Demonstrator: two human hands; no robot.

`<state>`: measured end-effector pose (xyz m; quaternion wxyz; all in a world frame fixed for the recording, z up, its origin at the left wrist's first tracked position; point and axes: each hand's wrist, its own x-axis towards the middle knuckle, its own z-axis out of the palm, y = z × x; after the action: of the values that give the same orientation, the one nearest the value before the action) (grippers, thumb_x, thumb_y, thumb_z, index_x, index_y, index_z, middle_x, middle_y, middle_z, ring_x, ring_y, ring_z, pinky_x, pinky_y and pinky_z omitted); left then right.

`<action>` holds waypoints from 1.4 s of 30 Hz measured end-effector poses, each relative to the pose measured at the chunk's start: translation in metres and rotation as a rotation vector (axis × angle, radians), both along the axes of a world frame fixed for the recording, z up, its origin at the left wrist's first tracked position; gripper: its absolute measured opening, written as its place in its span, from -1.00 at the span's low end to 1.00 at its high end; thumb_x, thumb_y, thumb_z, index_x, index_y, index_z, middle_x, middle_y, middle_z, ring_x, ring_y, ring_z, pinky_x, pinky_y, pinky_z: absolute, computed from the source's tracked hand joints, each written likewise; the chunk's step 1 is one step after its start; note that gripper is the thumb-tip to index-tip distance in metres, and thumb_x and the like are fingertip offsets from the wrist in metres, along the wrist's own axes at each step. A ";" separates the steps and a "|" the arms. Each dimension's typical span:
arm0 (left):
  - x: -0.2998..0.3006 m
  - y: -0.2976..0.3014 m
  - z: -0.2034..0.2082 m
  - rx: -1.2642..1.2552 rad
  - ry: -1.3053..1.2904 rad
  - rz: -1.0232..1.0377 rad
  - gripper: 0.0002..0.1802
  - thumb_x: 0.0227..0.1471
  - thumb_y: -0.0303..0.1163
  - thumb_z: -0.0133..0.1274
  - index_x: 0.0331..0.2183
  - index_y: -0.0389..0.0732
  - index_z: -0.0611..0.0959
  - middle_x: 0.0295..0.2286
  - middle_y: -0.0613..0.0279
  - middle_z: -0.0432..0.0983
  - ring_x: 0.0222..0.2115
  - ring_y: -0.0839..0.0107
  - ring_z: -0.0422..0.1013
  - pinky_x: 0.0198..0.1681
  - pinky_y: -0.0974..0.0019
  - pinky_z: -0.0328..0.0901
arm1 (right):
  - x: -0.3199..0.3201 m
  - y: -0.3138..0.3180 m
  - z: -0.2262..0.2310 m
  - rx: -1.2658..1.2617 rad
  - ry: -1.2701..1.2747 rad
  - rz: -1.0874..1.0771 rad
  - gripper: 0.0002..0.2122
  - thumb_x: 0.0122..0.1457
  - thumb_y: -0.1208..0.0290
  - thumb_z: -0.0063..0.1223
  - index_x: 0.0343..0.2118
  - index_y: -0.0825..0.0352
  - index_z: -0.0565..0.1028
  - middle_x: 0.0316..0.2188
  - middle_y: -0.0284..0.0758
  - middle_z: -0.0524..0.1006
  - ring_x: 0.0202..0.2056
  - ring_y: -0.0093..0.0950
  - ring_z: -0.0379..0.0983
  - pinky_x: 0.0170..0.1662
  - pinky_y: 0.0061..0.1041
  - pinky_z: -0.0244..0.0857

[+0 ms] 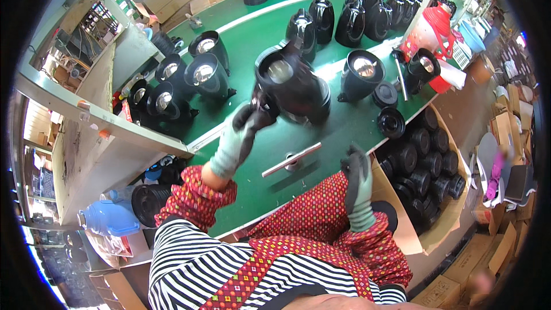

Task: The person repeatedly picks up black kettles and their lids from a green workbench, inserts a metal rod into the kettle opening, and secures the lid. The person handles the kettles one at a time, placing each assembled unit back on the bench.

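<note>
Right hand (357, 179) empty, half-curled near metal rod (291, 159); left hand (241, 132) grips black jug (290, 83); jugs crowd bench (252, 186).

head cam | looks steeply down, close | green bench (321, 138), rim perhaps distorted

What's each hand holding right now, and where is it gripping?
The left hand holds a black jug off the green table, gripping its lower left side. The right hand holds nothing.
</note>
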<state>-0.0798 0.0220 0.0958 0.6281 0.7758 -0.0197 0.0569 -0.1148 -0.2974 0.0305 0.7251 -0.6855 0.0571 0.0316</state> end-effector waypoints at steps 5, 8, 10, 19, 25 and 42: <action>0.160 0.026 -0.053 -0.399 -0.076 0.336 -0.71 0.30 -0.27 0.21 -0.18 -0.35 0.67 -0.38 0.29 0.61 -0.35 0.50 0.50 -0.19 0.37 0.44 | -0.026 -0.006 -0.068 -0.401 -0.255 0.100 -0.49 0.19 0.64 0.12 0.25 0.44 0.40 0.20 -0.06 0.46 0.22 -0.19 0.43 0.29 -0.28 0.29; 0.256 0.076 -0.127 -0.026 -0.068 0.471 -0.58 0.21 -0.06 0.27 -0.22 -0.29 0.74 -0.44 0.17 0.66 -0.41 0.41 0.52 -0.24 0.24 0.40 | -0.028 0.002 -0.049 -0.611 -0.398 0.225 -0.52 0.15 0.49 0.26 0.16 0.40 0.48 0.09 -0.03 0.52 0.10 -0.08 0.50 0.17 -0.22 0.38; 0.285 0.083 -0.146 0.161 0.054 0.526 -0.49 0.18 0.05 0.26 -0.20 -0.27 0.74 -0.41 0.09 0.68 -0.38 0.25 0.57 -0.19 0.17 0.42 | -0.024 0.006 -0.043 -0.649 -0.487 0.226 -0.58 0.19 0.56 0.22 0.14 0.43 0.50 0.01 -0.08 0.56 -0.07 -0.18 0.56 0.02 -0.33 0.45; 0.176 0.076 -0.100 0.836 -0.192 0.582 0.08 -0.01 0.04 0.38 0.37 -0.14 0.23 0.34 -0.16 0.13 0.33 -0.07 0.23 0.24 0.03 0.37 | -0.026 0.001 -0.047 -0.661 -0.443 0.230 -0.55 0.13 0.53 0.27 0.12 0.37 0.54 -0.04 -0.14 0.58 -0.18 -0.24 0.56 -0.04 -0.28 0.46; 0.086 0.162 -0.086 1.011 0.007 0.690 -0.20 -0.02 -0.06 0.40 0.15 -0.16 0.44 0.26 -0.08 0.31 -0.01 -0.13 0.55 -0.02 0.02 0.52 | -0.028 0.011 -0.036 -0.646 -0.376 0.298 -0.59 0.16 0.56 0.16 0.11 0.40 0.54 -0.01 -0.12 0.57 -0.10 -0.23 0.57 0.01 -0.33 0.44; -0.054 0.004 0.055 0.898 -0.554 -0.258 -0.57 -0.16 -0.35 0.49 -0.21 -0.20 0.68 0.10 0.00 0.59 -0.42 0.13 0.64 -0.35 0.20 0.53 | 0.045 0.074 0.138 0.018 0.353 0.567 -0.20 0.28 -0.25 0.13 0.39 0.25 0.27 0.06 -0.19 0.54 -0.22 -0.43 0.63 -0.22 -0.43 0.58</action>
<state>-0.1342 0.0258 0.1511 0.2082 0.9150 -0.3020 0.1679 -0.0699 -0.2230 0.1681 0.6725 -0.6515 -0.0116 0.3510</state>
